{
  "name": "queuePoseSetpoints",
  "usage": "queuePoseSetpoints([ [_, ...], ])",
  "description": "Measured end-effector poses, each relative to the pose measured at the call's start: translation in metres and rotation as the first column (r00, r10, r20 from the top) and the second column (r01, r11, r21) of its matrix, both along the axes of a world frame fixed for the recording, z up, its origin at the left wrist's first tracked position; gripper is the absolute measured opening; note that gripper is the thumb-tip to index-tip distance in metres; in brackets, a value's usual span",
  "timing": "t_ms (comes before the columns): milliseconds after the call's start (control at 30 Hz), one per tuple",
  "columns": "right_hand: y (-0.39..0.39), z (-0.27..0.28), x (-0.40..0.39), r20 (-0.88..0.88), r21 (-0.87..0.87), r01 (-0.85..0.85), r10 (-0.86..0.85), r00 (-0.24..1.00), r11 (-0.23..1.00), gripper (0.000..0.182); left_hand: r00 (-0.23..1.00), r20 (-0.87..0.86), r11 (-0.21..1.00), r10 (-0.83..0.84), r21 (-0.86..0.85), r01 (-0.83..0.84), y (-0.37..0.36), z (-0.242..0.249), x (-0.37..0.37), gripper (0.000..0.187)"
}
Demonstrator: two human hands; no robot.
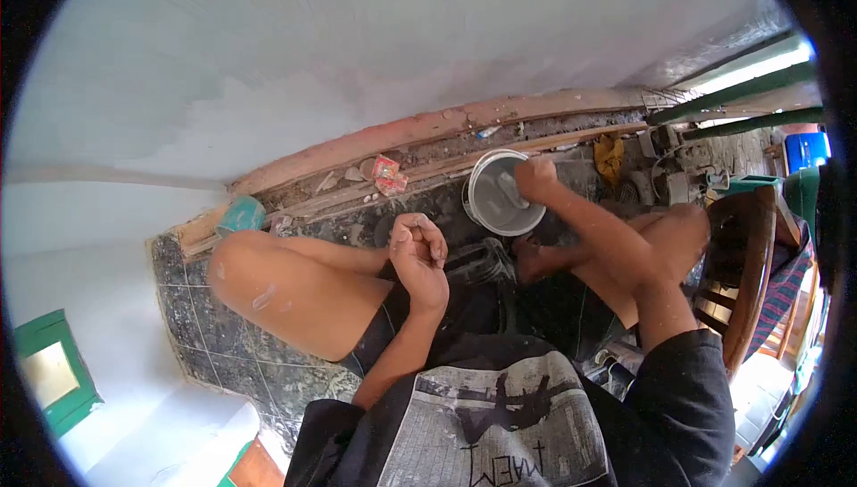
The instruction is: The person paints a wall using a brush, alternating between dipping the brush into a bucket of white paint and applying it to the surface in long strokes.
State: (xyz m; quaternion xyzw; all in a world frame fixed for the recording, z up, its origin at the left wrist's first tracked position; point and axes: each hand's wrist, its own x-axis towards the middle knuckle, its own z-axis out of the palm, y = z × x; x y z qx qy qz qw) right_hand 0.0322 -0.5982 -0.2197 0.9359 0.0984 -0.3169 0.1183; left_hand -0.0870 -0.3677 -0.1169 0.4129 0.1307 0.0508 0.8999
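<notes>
A white bucket (482, 213) with grey contents stands on the dark floor in front of the crossed legs. My right hand (537, 181) is closed at the bucket's right rim, around the end of a pale tool (509, 191) that reaches down into the bucket. Raised above the lap, my left hand (419, 244) has its palm turned up and its fingers curled loosely, apart from the bucket, with nothing seen in it.
A teal container (242, 216) lies beside the left knee. Red-and-white packets (387, 175) rest near wooden planks (446, 168) along the wall base. A yellow cloth (609, 160) lies beyond the bucket. At the right is a wooden chair (759, 264).
</notes>
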Motion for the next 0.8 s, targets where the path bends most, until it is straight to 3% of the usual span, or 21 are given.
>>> queuePoseSetpoints([
  [133, 0.007, -0.032, -0.012, 0.063, 0.073, 0.015, -0.02, 0.998, 0.997, 0.02, 0.999, -0.027, 1.0, 0.019, -0.017, -0.02, -0.002, 0.0, 0.0, 0.031],
  [233, 0.009, -0.026, -0.01, 0.041, 0.057, -0.034, 0.032, 0.999, 0.998, 0.021, 1.0, -0.027, 1.0, 0.011, 0.019, -0.011, -0.002, 0.001, 0.002, 0.031],
  [300, 0.011, 0.01, -0.009, -0.014, 0.043, -0.057, 0.057, 0.998, 0.997, 0.021, 0.999, -0.047, 1.0, 0.022, -0.021, -0.023, -0.001, 0.002, -0.003, 0.028],
  [400, -0.003, 0.029, 0.003, -0.103, 0.025, -0.115, 0.117, 0.988, 0.993, 0.023, 0.981, 0.057, 0.973, 0.186, 0.128, -0.192, 0.008, 0.043, -0.007, 0.034],
  [467, -0.02, 0.037, 0.008, -0.17, 0.011, -0.086, 0.087, 0.982, 0.996, 0.024, 0.908, 0.292, 0.889, 0.302, 0.258, -0.378, 0.036, 0.063, -0.016, 0.039],
  [500, -0.021, 0.039, 0.011, -0.206, 0.008, -0.045, 0.046, 0.977, 0.999, 0.025, 0.744, 0.295, 0.754, 0.6, 0.104, -0.649, 0.042, 0.073, -0.011, 0.043],
  [567, -0.019, 0.03, 0.013, -0.191, 0.024, -0.018, 0.023, 0.981, 1.0, 0.025, 0.666, 0.54, 0.746, 0.514, 0.102, -0.658, 0.087, 0.085, -0.01, 0.053],
  [600, -0.02, 0.011, 0.007, -0.138, 0.036, -0.029, 0.034, 0.99, 0.999, 0.025, 0.696, 0.713, 0.837, 0.084, 0.328, -0.438, 0.115, 0.099, -0.009, 0.062],
  [667, -0.023, -0.016, -0.003, -0.076, 0.059, -0.036, 0.041, 0.996, 0.998, 0.025, 0.846, 0.531, 0.798, -0.047, 0.529, -0.288, 0.127, 0.138, -0.016, 0.071],
  [700, -0.022, -0.021, -0.007, -0.067, 0.073, -0.032, 0.037, 0.997, 0.997, 0.025, 0.84, 0.52, 0.714, -0.153, 0.646, -0.27, 0.137, 0.155, -0.023, 0.074],
  [767, -0.011, -0.026, -0.011, -0.049, 0.1, -0.03, 0.035, 0.998, 0.995, 0.024, 0.752, 0.564, 0.541, -0.341, 0.772, -0.333, 0.154, 0.194, -0.032, 0.074],
  [800, -0.009, -0.027, -0.012, -0.042, 0.106, -0.024, 0.029, 0.999, 0.994, 0.023, 0.618, 0.67, 0.517, -0.411, 0.73, -0.447, 0.156, 0.221, -0.027, 0.072],
])
